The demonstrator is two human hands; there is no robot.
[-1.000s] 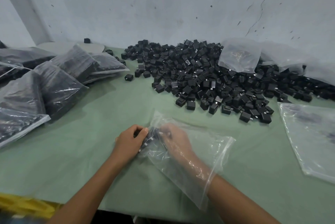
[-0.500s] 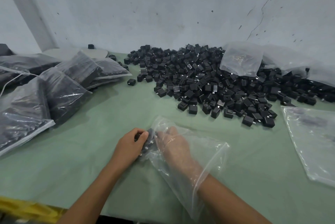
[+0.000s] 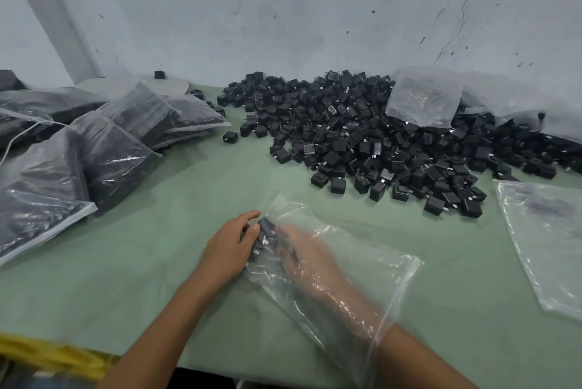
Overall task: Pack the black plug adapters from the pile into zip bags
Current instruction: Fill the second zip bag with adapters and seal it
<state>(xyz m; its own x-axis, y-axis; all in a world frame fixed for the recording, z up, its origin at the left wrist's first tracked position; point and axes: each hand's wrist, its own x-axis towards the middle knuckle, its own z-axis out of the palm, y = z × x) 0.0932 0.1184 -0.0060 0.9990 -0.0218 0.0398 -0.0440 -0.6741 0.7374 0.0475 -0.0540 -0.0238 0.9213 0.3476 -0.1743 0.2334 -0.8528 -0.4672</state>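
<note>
**A:** Head view first: where are the pieces you're working on?

**B:** A small cluster of plug adapters (image 3: 264, 232) sits at the far, closed end of the zip bag (image 3: 371, 275), inside it as far as I can make out. The bag lies flat on the green table (image 3: 151, 262) in front of me. My left hand (image 3: 228, 251) is outside the bag, thumb and fingers curled round that cluster to pin it. My right hand (image 3: 310, 262) is inside, in past the wrist and reaching toward the same cluster. It's smeared and behind film, so I can't tell whether those fingers pinch a piece or lie flat.

**A:** And around that?

**B:** The pile (image 3: 378, 143) lies farther back on the table, with a loose bag (image 3: 422, 98) resting on it. Filled bags (image 3: 119, 143) are heaped to my left, and empty bags (image 3: 541, 231) lie to my right.

**A:** What could go wrong?

**B:** If my left grip slackens, I expect the cluster to tumble out of order and I'd have to arrange it again. The film clings to my right forearm, so pulling that hand out fast could drag the bag along and slide pieces toward the open mouth. The metal prongs could also snag or pierce the thin plastic if I press too hard.
</note>
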